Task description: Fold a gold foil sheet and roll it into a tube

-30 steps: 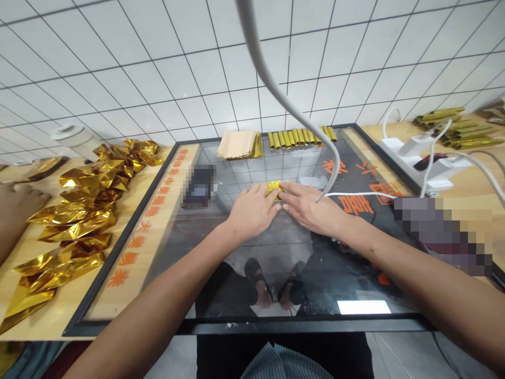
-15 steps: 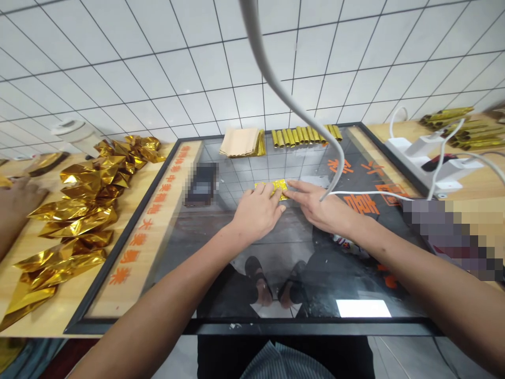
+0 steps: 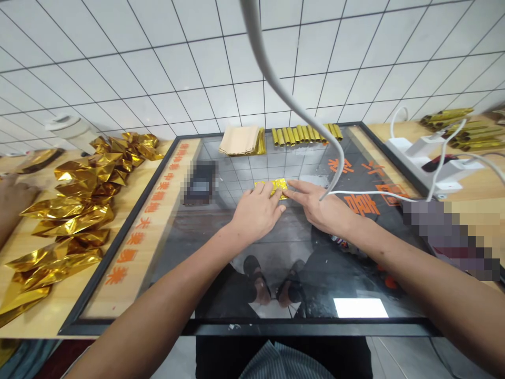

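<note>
The left hand point(image 3: 258, 210) and right hand point(image 3: 321, 206) have parted slightly, baring more yellow foil point(image 3: 281, 184).

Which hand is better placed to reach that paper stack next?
Probably the left hand: it's nearer the paper stack. The right hand is farther, at the right edge of the gold paper.

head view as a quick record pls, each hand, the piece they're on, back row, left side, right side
left hand: fingers over the left part of the gold paper
right hand: fingertips at the paper's right edge
surface: dark glass, black frame
back row: paper stack, then gold rolls
left side: crumpled foil, another person's hand
right side: power strip, more rolls
</note>
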